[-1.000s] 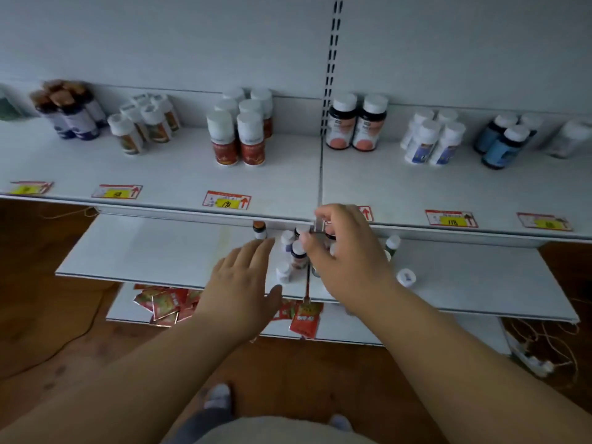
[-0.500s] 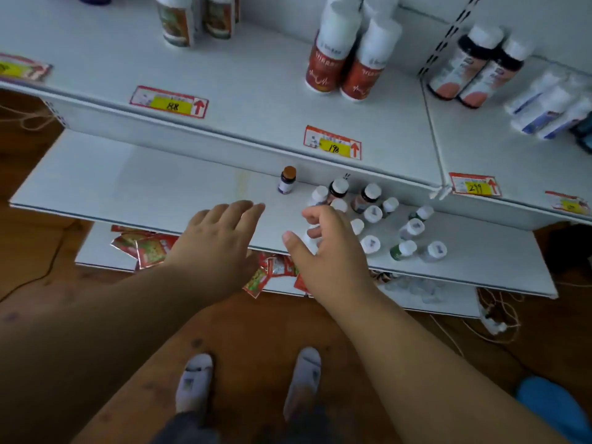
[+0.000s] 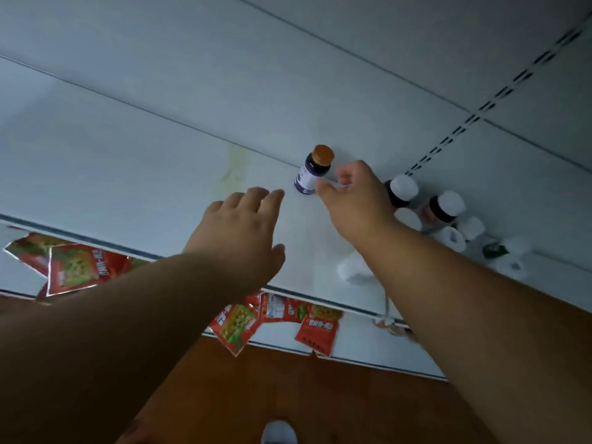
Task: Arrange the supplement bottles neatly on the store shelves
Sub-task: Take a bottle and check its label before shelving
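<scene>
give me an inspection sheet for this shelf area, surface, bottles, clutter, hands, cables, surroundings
Surface: white metal shelf, faint yellowish stain.
Job's things: small dark purple bottle with orange cap upright, apart from a cluster of white-capped bottles on the right.
Clutter: red snack sachets on the lower shelf.
Hands: left hand flat and open over the shelf; right hand reaching, thumb and finger either side of the purple bottle, grip unclear.
Cables: nothing seen.
Surroundings: brown wooden floor, slotted upright.

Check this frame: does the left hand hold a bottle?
No. The left hand hovers over the white shelf with fingers straight and nothing in it, short of the orange-capped bottle.
</scene>
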Action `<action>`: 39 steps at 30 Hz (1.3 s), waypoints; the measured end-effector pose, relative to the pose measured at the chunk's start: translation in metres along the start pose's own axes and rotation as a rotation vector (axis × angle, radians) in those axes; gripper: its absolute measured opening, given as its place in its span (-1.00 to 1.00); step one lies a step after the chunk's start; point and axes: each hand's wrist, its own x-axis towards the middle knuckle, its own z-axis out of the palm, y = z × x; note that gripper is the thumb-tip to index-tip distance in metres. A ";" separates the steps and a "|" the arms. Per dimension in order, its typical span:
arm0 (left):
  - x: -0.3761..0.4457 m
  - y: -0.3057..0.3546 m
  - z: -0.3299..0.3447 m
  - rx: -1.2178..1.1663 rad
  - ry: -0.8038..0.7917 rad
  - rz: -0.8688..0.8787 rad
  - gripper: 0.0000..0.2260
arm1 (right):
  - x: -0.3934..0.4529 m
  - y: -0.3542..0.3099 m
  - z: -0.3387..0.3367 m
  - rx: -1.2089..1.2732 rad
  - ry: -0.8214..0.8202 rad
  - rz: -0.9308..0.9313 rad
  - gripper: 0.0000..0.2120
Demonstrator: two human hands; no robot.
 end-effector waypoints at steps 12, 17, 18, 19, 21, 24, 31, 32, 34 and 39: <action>0.069 -0.021 0.066 -0.005 0.036 -0.047 -0.30 | 0.111 0.013 0.075 0.272 0.123 0.110 -0.48; 0.031 -0.026 0.042 -0.236 0.088 -0.161 -0.25 | 0.061 0.014 0.079 0.597 -0.046 0.094 -0.49; 0.014 -0.026 0.035 -0.292 0.115 -0.186 -0.23 | 0.044 0.011 0.078 0.697 -0.126 0.106 -0.51; -0.005 -0.026 0.026 -0.340 0.137 -0.212 -0.22 | 0.023 0.003 0.075 0.785 -0.209 0.119 -0.56; -0.050 -0.022 0.001 -0.415 0.139 -0.275 -0.20 | -0.020 -0.015 0.064 0.910 -0.389 0.137 -0.68; -0.120 -0.012 -0.054 -0.445 0.087 -0.350 -0.21 | -0.092 -0.057 0.040 0.965 -0.600 0.177 -0.80; -0.253 0.004 -0.213 -0.322 -0.022 -0.372 -0.19 | -0.237 -0.176 -0.044 1.086 -0.747 0.258 -0.93; -0.267 0.003 -0.233 -0.318 -0.015 -0.374 -0.18 | -0.251 -0.191 -0.055 1.097 -0.750 0.250 -0.93; -0.291 -0.002 -0.270 -0.309 0.011 -0.366 -0.16 | -0.276 -0.221 -0.077 1.066 -0.739 0.219 -0.92; -0.306 -0.015 -0.343 -0.257 0.004 -0.320 -0.13 | -0.298 -0.293 -0.114 0.939 -0.665 0.090 -0.74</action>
